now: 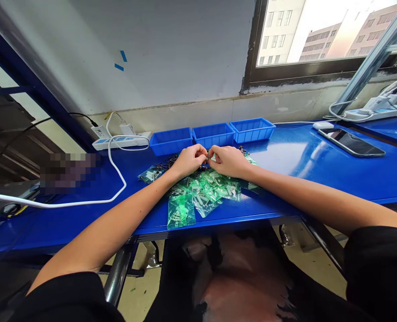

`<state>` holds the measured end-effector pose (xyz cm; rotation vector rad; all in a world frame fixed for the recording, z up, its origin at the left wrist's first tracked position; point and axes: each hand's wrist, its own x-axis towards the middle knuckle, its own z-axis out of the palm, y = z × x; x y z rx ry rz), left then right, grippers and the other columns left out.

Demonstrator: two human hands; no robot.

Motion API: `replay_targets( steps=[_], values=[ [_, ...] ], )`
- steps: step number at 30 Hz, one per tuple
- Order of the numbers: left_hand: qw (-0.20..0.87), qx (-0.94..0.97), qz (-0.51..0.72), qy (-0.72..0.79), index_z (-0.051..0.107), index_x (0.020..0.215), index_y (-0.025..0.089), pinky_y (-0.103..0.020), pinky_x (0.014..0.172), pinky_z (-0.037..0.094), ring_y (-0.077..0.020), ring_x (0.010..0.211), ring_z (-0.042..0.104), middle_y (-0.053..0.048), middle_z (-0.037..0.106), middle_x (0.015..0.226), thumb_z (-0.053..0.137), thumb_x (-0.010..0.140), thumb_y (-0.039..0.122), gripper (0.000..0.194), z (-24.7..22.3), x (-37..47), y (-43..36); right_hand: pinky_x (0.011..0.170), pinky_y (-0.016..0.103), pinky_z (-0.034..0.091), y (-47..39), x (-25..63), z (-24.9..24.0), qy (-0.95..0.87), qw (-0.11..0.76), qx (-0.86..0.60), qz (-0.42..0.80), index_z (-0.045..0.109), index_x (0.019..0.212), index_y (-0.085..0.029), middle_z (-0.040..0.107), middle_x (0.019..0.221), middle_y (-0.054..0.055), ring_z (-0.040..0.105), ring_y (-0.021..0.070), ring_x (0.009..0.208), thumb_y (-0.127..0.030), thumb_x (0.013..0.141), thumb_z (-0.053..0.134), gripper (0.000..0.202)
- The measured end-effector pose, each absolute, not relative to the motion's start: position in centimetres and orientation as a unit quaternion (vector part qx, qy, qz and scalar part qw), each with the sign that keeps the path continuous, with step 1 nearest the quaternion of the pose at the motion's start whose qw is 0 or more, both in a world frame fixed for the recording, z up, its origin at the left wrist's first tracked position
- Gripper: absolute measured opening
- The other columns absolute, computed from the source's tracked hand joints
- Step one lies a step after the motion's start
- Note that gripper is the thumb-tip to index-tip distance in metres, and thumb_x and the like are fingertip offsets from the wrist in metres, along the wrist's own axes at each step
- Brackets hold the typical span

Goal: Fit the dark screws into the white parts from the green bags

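Observation:
My left hand (191,160) and my right hand (228,160) meet over the middle of the blue table, fingertips nearly touching. Both are closed in a pinch, and what they hold is too small and too covered to make out. Just below them lies a heap of small clear plastic bags (215,185) with pale, stick-like pieces inside, tinted bright green in places. One such bag (181,211) lies nearest the table's front edge. Small dark screw-like parts (167,163) are scattered left of my left hand, and another bag (150,174) lies beside them.
Three blue bins stand in a row behind my hands: left (171,142), middle (213,133) and right (252,130). A phone (352,141) lies at the right. A power strip (121,141) sits back left, its white cable (113,165) curving across the blue table (319,179).

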<state>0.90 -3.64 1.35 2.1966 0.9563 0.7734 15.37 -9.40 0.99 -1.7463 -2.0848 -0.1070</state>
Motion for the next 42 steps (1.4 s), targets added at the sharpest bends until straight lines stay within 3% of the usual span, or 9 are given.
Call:
replay_targets(
  steps=[16, 34, 42],
  values=[
    [0.287, 0.840, 0.295, 0.355, 0.053, 0.074, 0.018, -0.025, 0.061, 0.042, -0.0133, 0.060, 0.055, 0.002, 0.058, 0.062, 0.046, 0.069, 0.018, 0.009, 1.21, 0.83, -3.55, 0.057, 0.027, 0.027, -9.58, 15.10, 1.36, -0.749, 0.180, -0.636, -0.038, 0.066, 0.090, -0.017, 0.068, 0.077, 0.005, 0.060, 0.0178, 0.072, -0.026, 0.085, 0.047, 0.022],
    [0.293, 0.831, 0.282, 0.380, 0.056, 0.072, 0.017, -0.024, 0.062, 0.044, -0.0146, 0.064, 0.059, -0.001, 0.064, 0.067, 0.049, 0.072, 0.019, 0.007, 1.31, 0.97, -3.65, 0.056, 0.027, 0.025, -9.51, 15.20, 1.14, -0.742, 0.196, -0.640, -0.037, 0.063, 0.097, -0.018, 0.064, 0.074, 0.002, 0.056, 0.0164, 0.070, -0.028, 0.082, 0.051, 0.021],
    [0.202, 0.859, 0.272, 0.385, 0.056, 0.067, 0.018, -0.025, 0.056, 0.038, -0.0153, 0.061, 0.056, -0.002, 0.064, 0.064, 0.046, 0.079, 0.026, 0.017, 1.31, 0.82, -3.90, 0.055, 0.027, 0.024, -9.40, 15.25, 1.10, -0.738, 0.192, -0.646, -0.035, 0.060, 0.101, -0.017, 0.064, 0.073, 0.002, 0.057, 0.0176, 0.071, -0.027, 0.082, 0.051, 0.023]
  ],
)
